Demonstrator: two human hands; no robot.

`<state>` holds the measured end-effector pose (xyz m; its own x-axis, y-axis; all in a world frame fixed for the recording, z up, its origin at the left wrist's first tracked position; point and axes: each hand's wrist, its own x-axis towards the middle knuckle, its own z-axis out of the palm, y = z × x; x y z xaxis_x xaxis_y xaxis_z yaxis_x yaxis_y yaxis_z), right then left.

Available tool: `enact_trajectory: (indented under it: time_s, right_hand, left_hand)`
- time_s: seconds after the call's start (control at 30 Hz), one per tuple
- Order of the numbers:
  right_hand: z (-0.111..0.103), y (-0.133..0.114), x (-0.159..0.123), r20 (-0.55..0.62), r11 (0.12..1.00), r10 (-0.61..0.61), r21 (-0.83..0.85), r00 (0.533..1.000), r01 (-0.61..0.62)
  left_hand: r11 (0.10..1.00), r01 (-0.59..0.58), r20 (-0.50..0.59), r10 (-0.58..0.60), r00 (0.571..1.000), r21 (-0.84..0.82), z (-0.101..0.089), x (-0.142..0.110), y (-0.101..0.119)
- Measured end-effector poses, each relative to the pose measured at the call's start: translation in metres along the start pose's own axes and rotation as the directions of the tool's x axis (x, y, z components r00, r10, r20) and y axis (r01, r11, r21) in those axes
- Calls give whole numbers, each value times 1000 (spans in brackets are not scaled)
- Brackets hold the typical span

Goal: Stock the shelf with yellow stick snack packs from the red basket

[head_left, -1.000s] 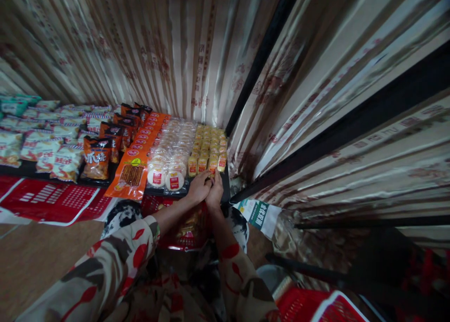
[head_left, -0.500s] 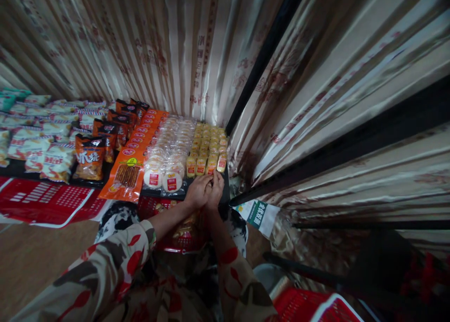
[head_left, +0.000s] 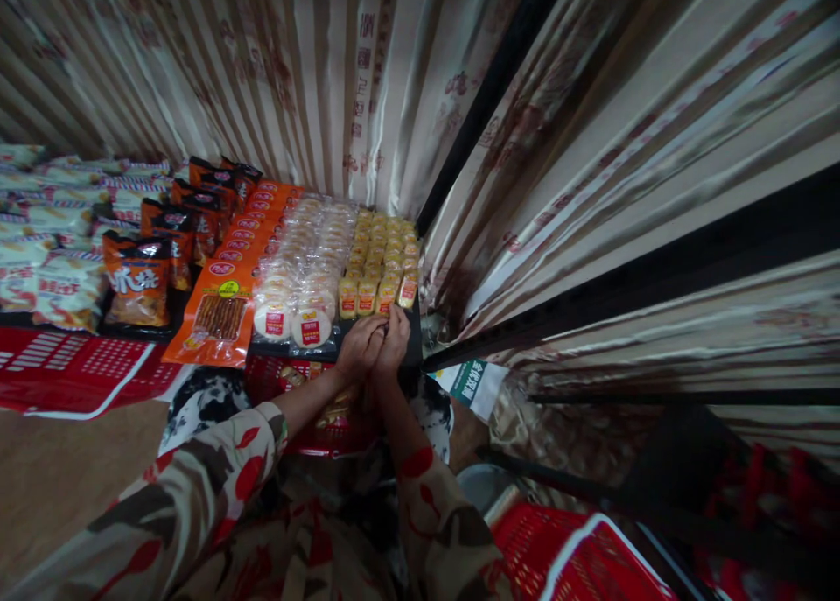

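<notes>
Compared with a second ago, the whole display is seen higher and further left, while the left hand [head_left: 360,349] and right hand [head_left: 392,343] are still kept together at the front row of small yellow wrapped packets [head_left: 366,297]. In both grips the fingers are drawn close; whether a packet is pinched cannot be told. The packets are set on a black shelf [head_left: 415,338], beside clear-wrapped round white crackers [head_left: 311,328]; a black post [head_left: 490,102] is placed close behind their right corner.
</notes>
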<state>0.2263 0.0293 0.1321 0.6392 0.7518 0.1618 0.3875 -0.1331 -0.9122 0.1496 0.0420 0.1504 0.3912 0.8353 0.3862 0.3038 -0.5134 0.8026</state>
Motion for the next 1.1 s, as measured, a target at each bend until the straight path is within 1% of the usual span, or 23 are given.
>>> enact_trajectory:
  time_s: [0.07,0.17,0.27,0.37,0.5,0.57,0.73,0.8,0.97,1.03,1.1]
  right_hand:
    - [-1,-7,1,-30,993,90,86,996,-87]
    - [-1,-15,2,-70,956,223,211,972,-204]
    - [0,-18,3,-70,937,264,254,962,-239]
    - [1,-18,4,-70,936,259,264,963,-232]
    - [1,-17,3,-53,927,266,289,963,-240]
    - [1,-16,2,-37,929,256,285,966,-235]
    - [-2,-8,0,-5,982,132,136,991,-130]
    - [-2,-5,1,0,985,113,131,994,-112]
    - [-2,-5,2,-4,976,126,182,992,-123]
    - [-3,-5,-1,-8,984,92,156,996,-90]
    - [-4,-4,-4,-6,995,27,92,1000,-26]
  left_hand:
    - [1000,-1,-17,0,1000,-20,-1,0,2]
    - [999,-10,-17,10,1000,-42,-2,0,5]
    - [999,7,3,-7,1000,-39,-3,2,6]
    - [999,30,23,-29,999,-37,-3,2,6]
    - [996,82,-15,-83,996,-42,-3,0,8]
    - [995,92,-17,-93,996,-48,-3,0,9]
    - [994,93,-19,-94,995,-62,-3,2,10]
    - [993,92,-26,-94,995,-69,-3,3,11]
    - [994,91,-43,-94,995,-59,-3,2,12]
    - [996,72,-51,-74,996,-51,-3,1,12]
    - [998,48,-71,-51,996,-38,-2,-1,12]
